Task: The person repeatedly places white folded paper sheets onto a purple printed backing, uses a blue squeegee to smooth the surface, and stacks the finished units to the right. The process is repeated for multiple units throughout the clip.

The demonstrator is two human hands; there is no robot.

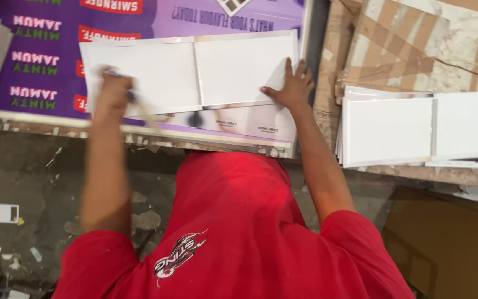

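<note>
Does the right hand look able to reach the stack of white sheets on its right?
Probably yes: the right hand lies flat, empty, on the white sheet; nothing stands between it and the stack beside it. The left hand grips a blurred tool.

White sheets lie on a purple poster; the shirt is red.

White sheet looked like smooth, slightly glossy card. Purple poster under it was glossy printed paper. Stack at right was the same white card. Cardboard was matt brown, taped. Floor was rough, dirty concrete. Shirt was red cloth.
</note>
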